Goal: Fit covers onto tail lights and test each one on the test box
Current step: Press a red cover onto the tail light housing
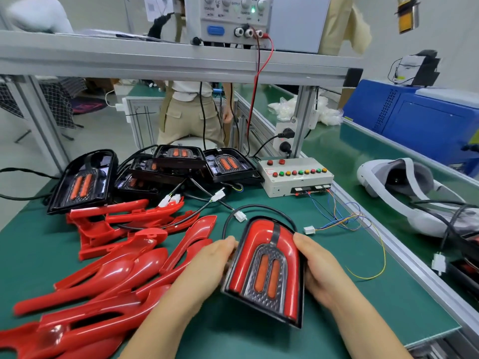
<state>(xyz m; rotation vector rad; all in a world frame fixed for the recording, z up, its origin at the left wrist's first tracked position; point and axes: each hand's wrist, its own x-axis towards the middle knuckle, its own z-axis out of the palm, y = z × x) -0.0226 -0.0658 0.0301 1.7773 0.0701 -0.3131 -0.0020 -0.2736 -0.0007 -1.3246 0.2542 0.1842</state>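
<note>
Head view: both hands hold one tail light just above the counter, close to its near edge and right of the middle. The left hand wraps the lamp's left rim and the right hand clasps its right rim, with the thumbs on top. Gripping from both sides like this looks meant to squeeze the red cover down evenly into the black housing. The cover lies in the housing around the amber lens. Whether it is fully clipped in I cannot tell.

The lamp's black cable loops out past its far end and ends in a white plug lying free on the counter. Just right of it lies the test lead's white connector, apart from the plug and not mated to it. So the test appears not yet begun, and the two ends sit near enough to join easily.

The test box stands at the counter's far right corner, its coloured buttons facing up within reach. Bare tail lights wait along the far edge. Spare red covers are heaped toward the left edge and near left corner, beside the left hand, probably so the next one is quick to take.
</note>
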